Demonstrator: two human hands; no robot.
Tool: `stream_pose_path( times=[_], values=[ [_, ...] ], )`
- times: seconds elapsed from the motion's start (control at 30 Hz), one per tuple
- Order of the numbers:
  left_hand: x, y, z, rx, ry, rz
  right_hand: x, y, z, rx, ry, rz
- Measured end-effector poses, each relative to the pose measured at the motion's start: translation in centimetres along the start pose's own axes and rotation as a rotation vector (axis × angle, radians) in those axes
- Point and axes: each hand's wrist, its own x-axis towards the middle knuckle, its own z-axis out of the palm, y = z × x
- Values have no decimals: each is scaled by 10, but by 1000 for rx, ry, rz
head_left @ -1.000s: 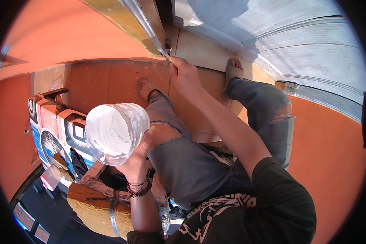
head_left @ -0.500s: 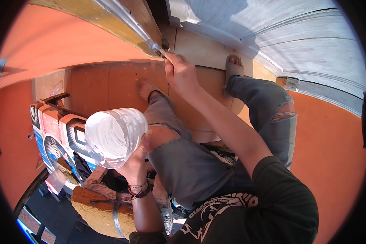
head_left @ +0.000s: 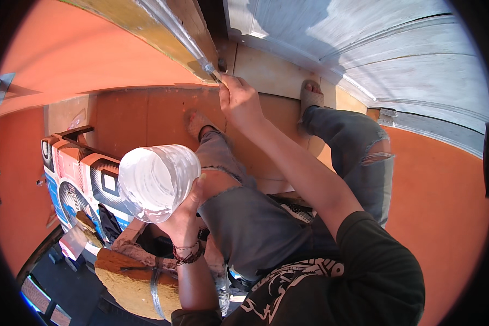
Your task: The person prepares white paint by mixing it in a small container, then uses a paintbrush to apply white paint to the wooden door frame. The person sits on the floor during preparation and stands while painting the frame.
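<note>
My left hand (head_left: 183,221) is closed around the side of a clear plastic tub (head_left: 160,182), held tilted above my left thigh. White paint coats its inside wall. My right hand (head_left: 240,103) grips a thin paintbrush (head_left: 216,75), mostly hidden by the fingers. The bristles touch the lower end of a white-painted strip on the door frame (head_left: 182,41). Beside that strip, the frame is yellowish and brown.
A whitish panelled door (head_left: 402,60) stands at the upper right, with a hinge (head_left: 387,116) near its edge. At left is a printed cardboard box (head_left: 87,179); below it lies a taped wooden piece (head_left: 138,282). My sandalled feet rest on the tiled floor (head_left: 157,114).
The tub has shifted slightly right in the picture. My right hand and the brush have edged a little down along the strip; both hands keep their hold.
</note>
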Motion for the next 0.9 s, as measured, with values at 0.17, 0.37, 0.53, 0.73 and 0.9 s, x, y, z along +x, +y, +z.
stream_pose_path(
  times=[0.17,0.37,0.53,0.73,0.9],
  values=[
    [1,1,1,-13,-22,45,1,-35,-29,111,76,-13],
    [5,-4,-2,15,-11,147,-34,-7,-46,-97,-143,169],
    [6,-8,-7,170,-60,165,-35,36,-4,-105,-201,294],
    [4,-4,2,119,1,70,-13,53,45,-135,-88,563],
    [-1,-1,1,56,3,-51,-12,38,37,326,-59,919]
  ],
)
